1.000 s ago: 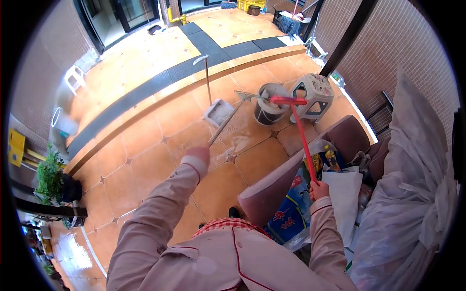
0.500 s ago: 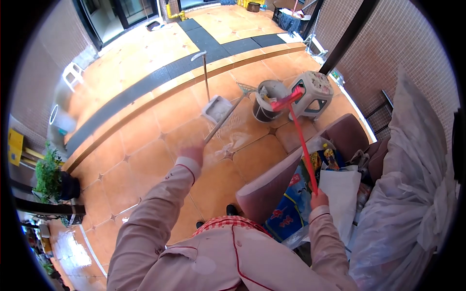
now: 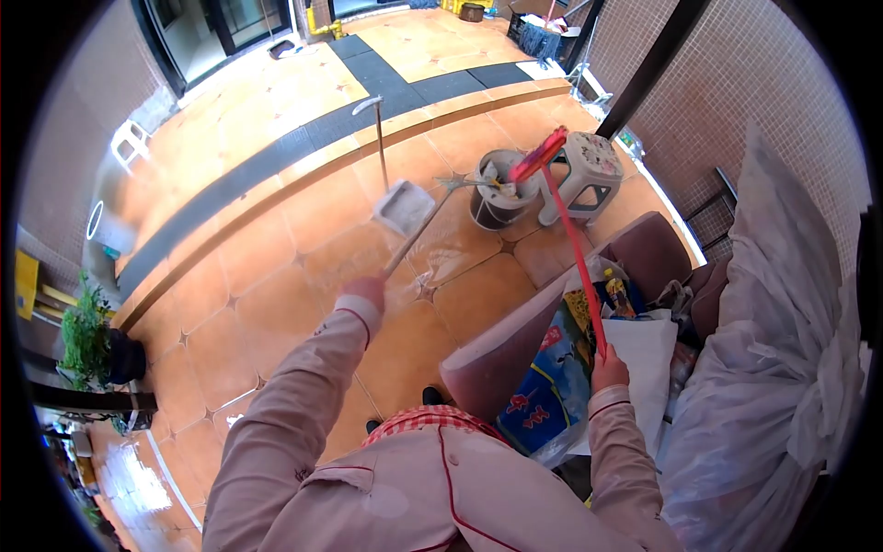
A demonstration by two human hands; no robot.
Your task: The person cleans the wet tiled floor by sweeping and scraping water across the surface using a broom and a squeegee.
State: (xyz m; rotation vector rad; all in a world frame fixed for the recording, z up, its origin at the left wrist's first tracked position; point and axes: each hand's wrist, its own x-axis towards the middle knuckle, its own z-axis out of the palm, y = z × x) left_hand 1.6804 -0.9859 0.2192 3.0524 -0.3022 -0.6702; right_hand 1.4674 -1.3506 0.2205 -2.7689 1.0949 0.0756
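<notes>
My left hand (image 3: 366, 293) is closed on the handle of a thin metal tool (image 3: 414, 237), whose spread, claw-like end reaches the bucket's left rim. My right hand (image 3: 608, 369) grips a long red stick (image 3: 581, 259). The stick's red head (image 3: 539, 154), tilted, is over the right side of the bucket (image 3: 497, 208). Pale and yellowish rubbish shows inside the bucket. Left of it on the tiles lies a whitish dustpan (image 3: 405, 208) with an upright handle.
A patterned stool (image 3: 585, 175) stands right of the bucket. A mauve sofa (image 3: 506, 354) holding bags is at my right, beside a large plastic-wrapped bundle (image 3: 763, 386). A potted plant (image 3: 87, 336) is far left. A raised step (image 3: 303, 175) crosses behind.
The red head has swung from level to a steep tilt. The metal tool's claw moved off the bucket, then back to its rim. The view has shifted slightly.
</notes>
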